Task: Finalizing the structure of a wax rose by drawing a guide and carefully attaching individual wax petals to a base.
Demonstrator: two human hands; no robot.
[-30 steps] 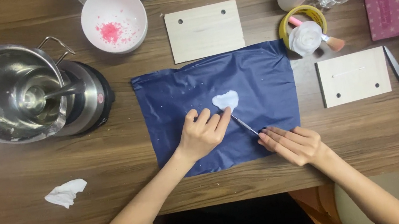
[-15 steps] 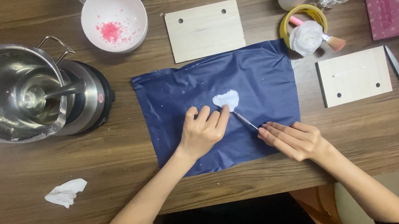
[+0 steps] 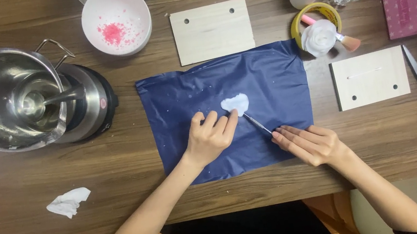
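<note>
White wax piece (image 3: 235,103) lies mid-sheet on the blue plastic sheet (image 3: 268,78), well inside its edges. Left hand (image 3: 210,137) presses it with fingertips, grip flat. Right hand (image 3: 310,143) pinches a thin metal tool (image 3: 257,123) touching it; bare tabletop (image 3: 118,167) flanks the sheet.

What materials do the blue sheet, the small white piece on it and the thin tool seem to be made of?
The blue sheet looks like thin plastic film or coated paper: it creases and has a slight sheen. The white piece under the left hand fingers seems waxy or clay-like, matte and smooth, though this is uncertain. The thin tool in the right hand looks metallic, grey and glinting.
</note>
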